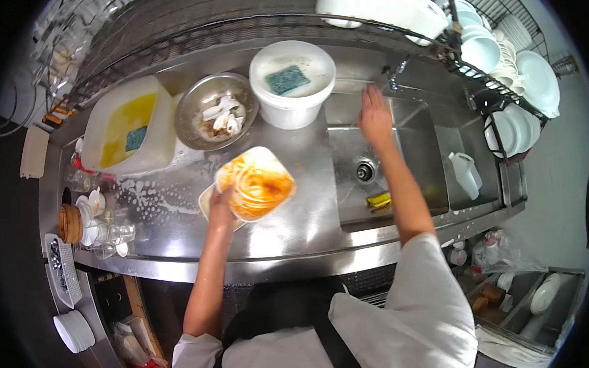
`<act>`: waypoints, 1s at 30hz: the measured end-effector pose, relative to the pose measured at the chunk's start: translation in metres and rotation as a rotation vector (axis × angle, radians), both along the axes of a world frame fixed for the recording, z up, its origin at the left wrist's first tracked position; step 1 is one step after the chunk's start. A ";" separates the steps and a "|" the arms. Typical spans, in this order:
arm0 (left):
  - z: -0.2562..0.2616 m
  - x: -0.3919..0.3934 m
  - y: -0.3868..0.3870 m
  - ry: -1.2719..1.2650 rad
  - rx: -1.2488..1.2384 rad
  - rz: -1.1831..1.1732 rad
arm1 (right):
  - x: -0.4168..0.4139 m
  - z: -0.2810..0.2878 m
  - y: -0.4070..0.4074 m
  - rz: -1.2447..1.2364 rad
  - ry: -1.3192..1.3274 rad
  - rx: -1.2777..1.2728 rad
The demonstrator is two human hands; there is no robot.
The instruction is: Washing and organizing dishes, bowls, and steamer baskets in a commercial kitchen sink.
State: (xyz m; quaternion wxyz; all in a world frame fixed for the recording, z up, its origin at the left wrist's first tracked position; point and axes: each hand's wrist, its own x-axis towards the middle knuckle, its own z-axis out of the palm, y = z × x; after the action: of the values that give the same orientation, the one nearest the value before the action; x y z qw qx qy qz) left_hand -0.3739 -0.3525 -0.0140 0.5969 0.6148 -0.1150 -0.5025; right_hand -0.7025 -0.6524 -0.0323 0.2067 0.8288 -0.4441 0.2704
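Observation:
My left hand (221, 208) grips the near-left edge of a white square dish (260, 185) smeared with orange sauce. A second pale dish (205, 202) lies partly hidden beneath it, above the steel counter. Over the sink basin (419, 155), my right hand (376, 116) stretches out with straight fingers and nothing visible in it. Just beyond its fingertips, a metal faucet (393, 82) rises at the sink's back edge. Below the right hand are the drain (364, 171) and a yellow sponge or scrubber (378, 200), partly covered by my forearm.
Behind the dish stand a steel bowl (182, 112) of scraps, a white bucket (292, 116) with a green scouring pad, and a tub (161, 129) of yellow liquid. Glasses and cups (95, 224) crowd the left end. A plastic jug (465, 174) lies right; a wire rack (262, 20) hangs overhead.

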 end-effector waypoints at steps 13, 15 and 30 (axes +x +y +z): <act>-0.040 -0.215 -0.180 -0.043 -0.064 -0.210 | -0.048 -0.026 -0.079 -0.208 0.527 -0.075; -0.040 -0.223 -0.192 0.011 -0.091 -0.236 | -0.078 -0.024 -0.097 -0.314 0.553 0.070; -0.159 -0.298 -0.242 -0.345 0.323 -0.368 | -0.085 -0.182 0.059 -0.463 -1.915 1.637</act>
State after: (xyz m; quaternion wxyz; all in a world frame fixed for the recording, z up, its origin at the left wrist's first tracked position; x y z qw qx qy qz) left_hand -0.6715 -0.5948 -0.1732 0.3619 0.7470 -0.2429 -0.5021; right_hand -0.7871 -0.5938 -0.2145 -0.7198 0.0929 -0.5842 0.3634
